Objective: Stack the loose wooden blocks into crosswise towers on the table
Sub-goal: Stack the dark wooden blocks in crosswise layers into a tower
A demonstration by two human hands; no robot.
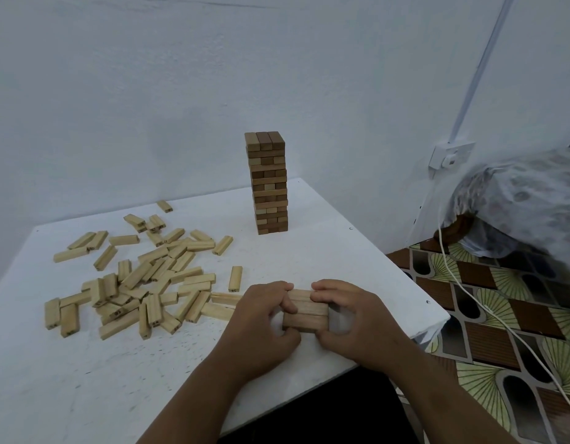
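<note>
A tall crosswise tower [268, 184] of darker wooden blocks stands at the far side of the white table [85, 363]. Several pale loose blocks [143, 277] lie scattered on the left half. Near the table's right front corner, three blocks [306, 310] lie side by side as a flat row. My left hand [261, 318] grips the row's left end with curled fingers and thumb. My right hand [351, 315] grips its right end the same way, hiding that end.
The table's right edge [437, 318] is close to my right hand. Beyond it lie a patterned floor mat [501, 315], a white cable [469, 293] and a plastic-covered bundle [517, 200]. A wall socket [450, 153] sits on the right wall.
</note>
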